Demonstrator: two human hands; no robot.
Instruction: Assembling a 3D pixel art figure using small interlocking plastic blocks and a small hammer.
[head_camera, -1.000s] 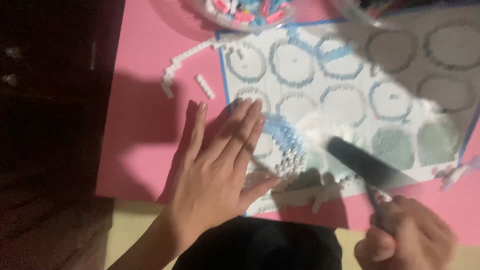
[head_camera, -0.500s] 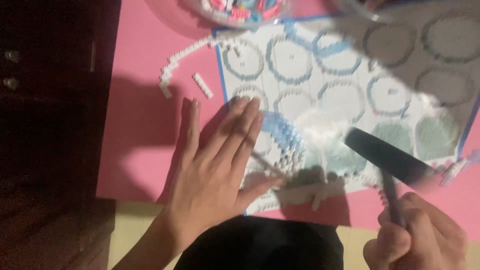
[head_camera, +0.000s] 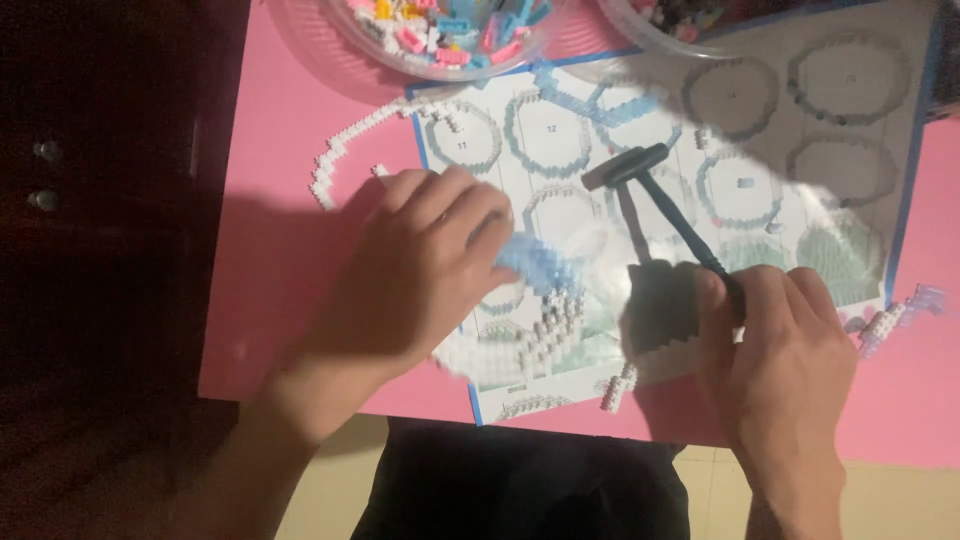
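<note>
Head view — our left hand presses flat on the white-and-blue brick piece, fingers spread; right hand at four o'clock grips the dark tool. Mid-assembly, we judge — next needs steady tool placement.

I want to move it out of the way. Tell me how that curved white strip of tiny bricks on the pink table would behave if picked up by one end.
The curved white strip looks one brick wide, so it would probably flex or snap apart. Its bricks are tiny, so it is likely very light. Pushed, it would likely slide across the pink table rather than roll.
</note>
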